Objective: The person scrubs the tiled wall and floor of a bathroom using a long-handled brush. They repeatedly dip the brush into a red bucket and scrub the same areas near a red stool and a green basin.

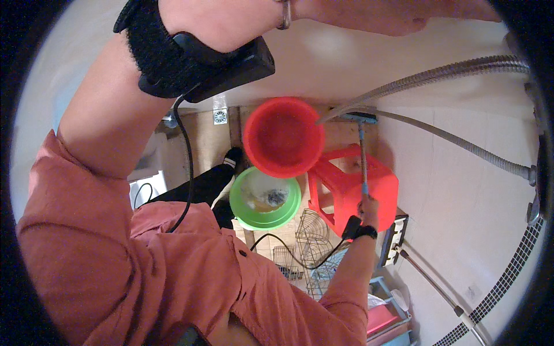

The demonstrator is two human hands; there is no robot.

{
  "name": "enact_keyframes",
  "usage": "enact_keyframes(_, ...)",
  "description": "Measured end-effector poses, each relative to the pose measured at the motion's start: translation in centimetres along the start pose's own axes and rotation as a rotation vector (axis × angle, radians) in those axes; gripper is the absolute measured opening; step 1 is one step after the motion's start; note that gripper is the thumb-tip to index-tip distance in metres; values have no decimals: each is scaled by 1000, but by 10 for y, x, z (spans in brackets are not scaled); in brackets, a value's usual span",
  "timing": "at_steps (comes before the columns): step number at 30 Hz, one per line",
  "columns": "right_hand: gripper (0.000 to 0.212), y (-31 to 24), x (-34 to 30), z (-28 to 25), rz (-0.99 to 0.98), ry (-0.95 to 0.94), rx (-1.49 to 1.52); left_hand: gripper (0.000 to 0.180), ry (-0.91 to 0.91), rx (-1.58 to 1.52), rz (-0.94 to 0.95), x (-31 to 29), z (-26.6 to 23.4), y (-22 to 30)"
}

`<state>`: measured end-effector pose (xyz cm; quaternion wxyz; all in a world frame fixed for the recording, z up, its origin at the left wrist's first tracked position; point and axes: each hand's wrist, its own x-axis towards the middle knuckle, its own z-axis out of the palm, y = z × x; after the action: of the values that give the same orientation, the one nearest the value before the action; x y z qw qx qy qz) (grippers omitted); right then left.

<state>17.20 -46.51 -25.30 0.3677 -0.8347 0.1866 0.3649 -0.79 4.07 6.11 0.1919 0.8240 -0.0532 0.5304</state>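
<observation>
My right hand (368,211) is wrapped round the grey-and-blue handle of a long-handled cleaning tool (363,155). Its flat blue head rests low by the far wall; whether it is a brush or a squeegee, I cannot tell. Below that hand stands a red plastic stool (378,187). My left arm reaches high across the top of the picture, and my left hand (375,16) stretches to the upper right, its fingers cut off by the rim. Left of the tool is a red basin (283,138). Nearer me, a green basin (265,222) holds cloudy water and something dark.
Two ribbed hoses (438,135) hang from the right wall. A floor drain (220,117) lies at the far left. Wire racks (311,248) and a shelf with pink and blue items (381,317) are at the lower right. A pole (430,279) leans there. Black cables run from both wrists.
</observation>
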Motion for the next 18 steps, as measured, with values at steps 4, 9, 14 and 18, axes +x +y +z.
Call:
enact_keyframes(4, 26, -4, -19, -4, -82, 32, -6, 38, 4, -82, -72, -5, -4, -5)
enact_keyframes(9, 27, -37, -6, 3, -214, 28, 25, 38, -24, -182, -160, -7, -9, -16)
enact_keyframes(14, 32, -41, 8, 25, -13, -10, -65, 38, -54, -275, -245, -7, -6, -4)
enact_keyframes(18, 33, -21, -27, 22, -1, -10, 42, 39, -31, -349, -312, -4, -5, 10)
